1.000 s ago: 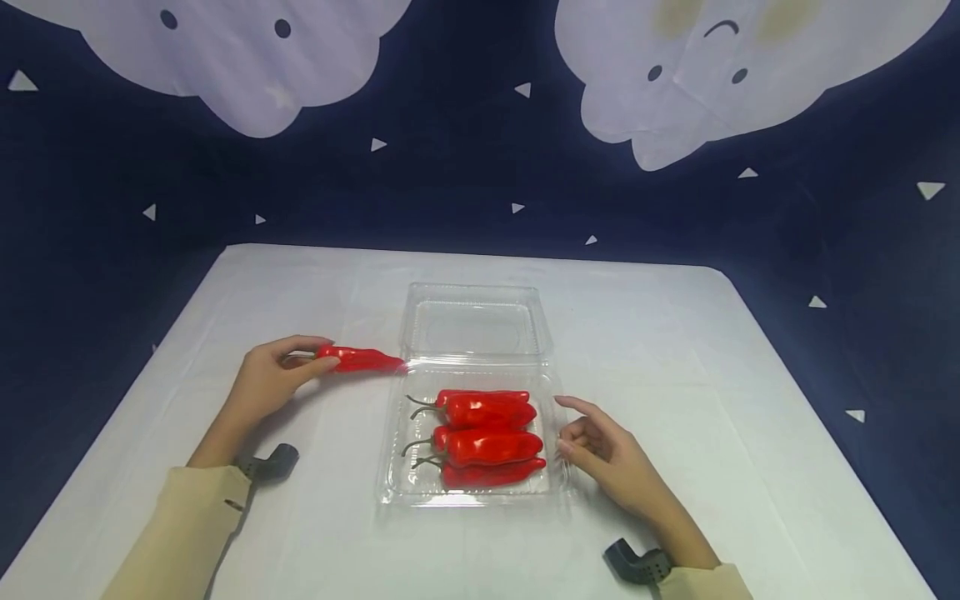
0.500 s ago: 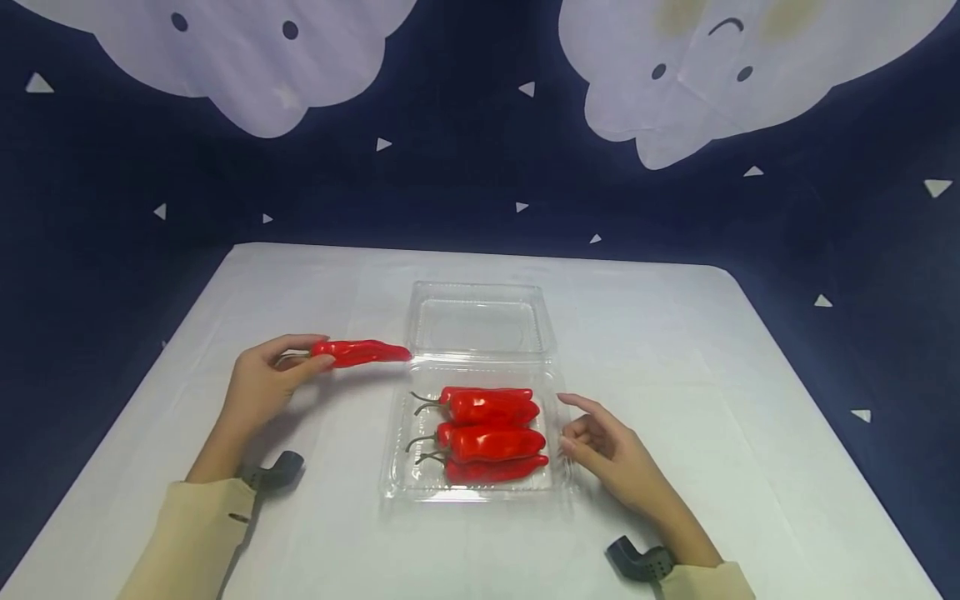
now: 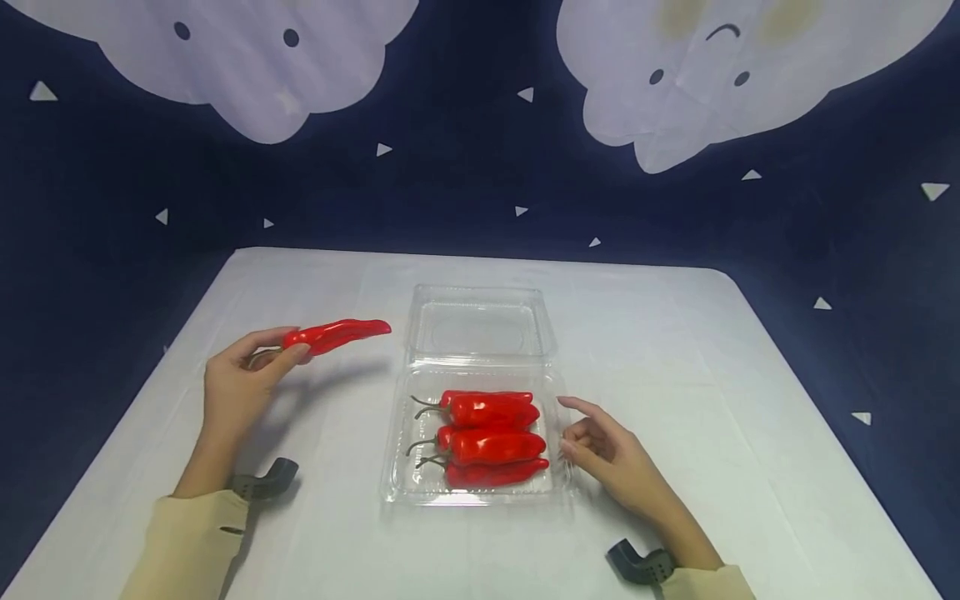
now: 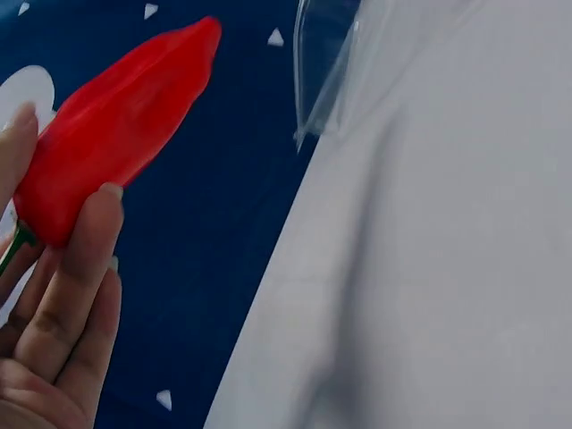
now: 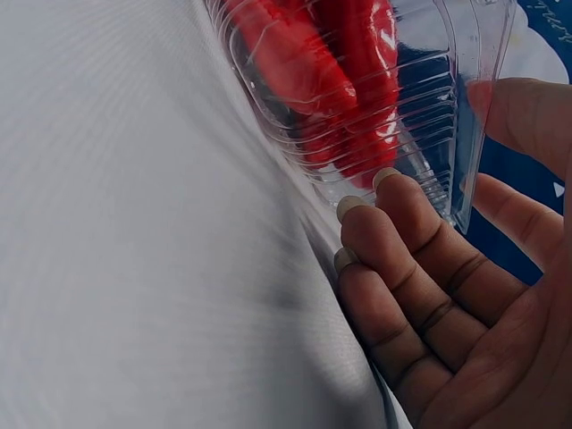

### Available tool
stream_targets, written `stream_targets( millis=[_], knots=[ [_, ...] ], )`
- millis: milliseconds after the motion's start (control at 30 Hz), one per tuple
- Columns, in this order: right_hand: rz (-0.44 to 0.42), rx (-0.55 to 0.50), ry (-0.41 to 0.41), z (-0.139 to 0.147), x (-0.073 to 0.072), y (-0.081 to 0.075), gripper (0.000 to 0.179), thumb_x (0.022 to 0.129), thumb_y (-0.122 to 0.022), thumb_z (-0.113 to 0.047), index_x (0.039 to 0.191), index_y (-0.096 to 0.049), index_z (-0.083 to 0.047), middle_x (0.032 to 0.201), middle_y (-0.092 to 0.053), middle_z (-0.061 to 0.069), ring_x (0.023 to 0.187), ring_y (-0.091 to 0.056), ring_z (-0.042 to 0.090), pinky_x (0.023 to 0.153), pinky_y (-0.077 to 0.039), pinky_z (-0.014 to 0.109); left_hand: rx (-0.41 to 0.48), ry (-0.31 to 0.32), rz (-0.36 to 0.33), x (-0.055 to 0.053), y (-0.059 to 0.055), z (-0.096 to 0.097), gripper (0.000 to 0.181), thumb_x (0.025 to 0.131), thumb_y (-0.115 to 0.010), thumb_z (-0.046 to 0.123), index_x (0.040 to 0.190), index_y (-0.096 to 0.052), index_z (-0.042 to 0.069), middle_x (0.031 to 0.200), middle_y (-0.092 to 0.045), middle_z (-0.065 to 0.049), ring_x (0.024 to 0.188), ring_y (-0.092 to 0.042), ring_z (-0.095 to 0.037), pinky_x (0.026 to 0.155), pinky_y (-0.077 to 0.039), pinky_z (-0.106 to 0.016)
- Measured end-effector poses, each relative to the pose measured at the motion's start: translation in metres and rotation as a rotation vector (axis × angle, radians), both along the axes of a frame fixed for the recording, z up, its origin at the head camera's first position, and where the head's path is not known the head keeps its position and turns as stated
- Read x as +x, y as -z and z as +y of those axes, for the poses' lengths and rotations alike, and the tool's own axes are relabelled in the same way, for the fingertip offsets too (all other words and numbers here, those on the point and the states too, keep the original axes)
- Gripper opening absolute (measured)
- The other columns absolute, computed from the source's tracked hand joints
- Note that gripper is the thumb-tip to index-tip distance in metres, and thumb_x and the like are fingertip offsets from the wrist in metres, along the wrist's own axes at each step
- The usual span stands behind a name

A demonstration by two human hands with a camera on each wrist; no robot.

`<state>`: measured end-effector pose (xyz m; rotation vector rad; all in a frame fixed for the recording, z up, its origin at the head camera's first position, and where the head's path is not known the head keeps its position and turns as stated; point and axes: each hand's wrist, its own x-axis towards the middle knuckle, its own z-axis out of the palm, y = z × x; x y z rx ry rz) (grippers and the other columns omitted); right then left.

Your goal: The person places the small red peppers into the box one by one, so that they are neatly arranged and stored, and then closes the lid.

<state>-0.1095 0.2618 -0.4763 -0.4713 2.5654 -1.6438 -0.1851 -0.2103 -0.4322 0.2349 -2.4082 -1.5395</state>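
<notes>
In the head view, my left hand [image 3: 234, 387] pinches a red chili pepper [image 3: 337, 334] near its stem end, raised above the white table, its tip pointing right. The left wrist view shows the thumb and fingertips on either side of this pepper [image 4: 125, 125], with the green stem emerging among the fingers. A clear plastic clamshell box [image 3: 472, 497] stands at the middle, its lid lying back. Several red chili peppers [image 3: 495, 446] lie inside, stems to the left. My right hand [image 3: 611, 458] is at the box's right side, fingers loosely bent; the right wrist view shows fingertips against the clear wall [image 5: 420, 89].
The raised-back lid [image 3: 480, 325] of the box extends toward the far table edge. White cloth covers the table [image 3: 735, 467]. Behind it hangs a dark blue backdrop [image 3: 450, 183] with pale clouds and small triangles. Each wrist wears a dark camera mount [image 3: 266, 481].
My left hand has drawn the pepper leftward and upward, away from the box, and the pepper's tip now angles up. The right hand and the peppers in the box stay put.
</notes>
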Motion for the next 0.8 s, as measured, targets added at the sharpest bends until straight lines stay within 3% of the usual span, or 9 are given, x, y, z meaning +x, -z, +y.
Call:
stream_targets(
  millis=[133,267,467,600,800],
  knots=[
    [0.003,0.0,-0.007,0.0,0.0,0.001,0.056,0.097,-0.072,-0.017,0.148,-0.05,-0.017,0.098,-0.067,0.004,0.083,-0.067,0.018,0.072,-0.058,0.028,0.061,0.042,0.061,0.004,0.0,0.014,0.044,0.089,-0.082,0.032,0.126,-0.071,0.011,0.093,-0.076,0.01,0.086,-0.07,-0.005,0.064,-0.047,-0.017],
    [0.011,0.006,0.0,-0.001,0.0,0.001,0.056,0.097,-0.072,-0.016,0.149,-0.05,-0.014,0.098,-0.068,0.003,0.084,-0.067,0.018,0.073,-0.058,0.028,0.106,0.105,0.1,0.008,-0.003,0.031,0.043,0.088,-0.083,0.028,0.126,-0.071,0.011,0.1,-0.076,0.006,0.088,-0.071,-0.009,0.07,-0.053,-0.016],
    [0.011,0.014,0.009,-0.001,0.002,-0.001,0.056,0.097,-0.072,-0.018,0.148,-0.05,-0.015,0.098,-0.068,0.003,0.084,-0.067,0.018,0.074,-0.058,0.028,0.123,0.17,0.091,0.015,-0.007,0.053,0.044,0.086,-0.085,0.03,0.125,-0.073,0.013,0.115,-0.071,0.001,0.092,-0.069,-0.011,0.073,-0.057,-0.018],
    [0.015,0.005,0.001,-0.001,0.001,-0.001,0.055,0.098,-0.071,-0.016,0.149,-0.05,-0.014,0.098,-0.067,0.003,0.084,-0.066,0.018,0.074,-0.057,0.027,0.151,0.24,0.092,0.019,-0.007,0.063,0.044,0.086,-0.085,0.029,0.124,-0.072,0.01,0.113,-0.072,-0.006,0.091,-0.072,-0.014,0.076,-0.059,-0.022],
    [0.019,0.006,-0.003,-0.001,0.001,-0.001,0.056,0.098,-0.071,-0.017,0.149,-0.049,-0.013,0.097,-0.067,0.003,0.083,-0.066,0.018,0.073,-0.057,0.027,0.174,0.316,0.096,0.023,-0.004,0.075,0.043,0.086,-0.085,0.028,0.123,-0.073,0.01,0.113,-0.072,-0.004,0.092,-0.073,-0.017,0.077,-0.06,-0.026]
  ],
)
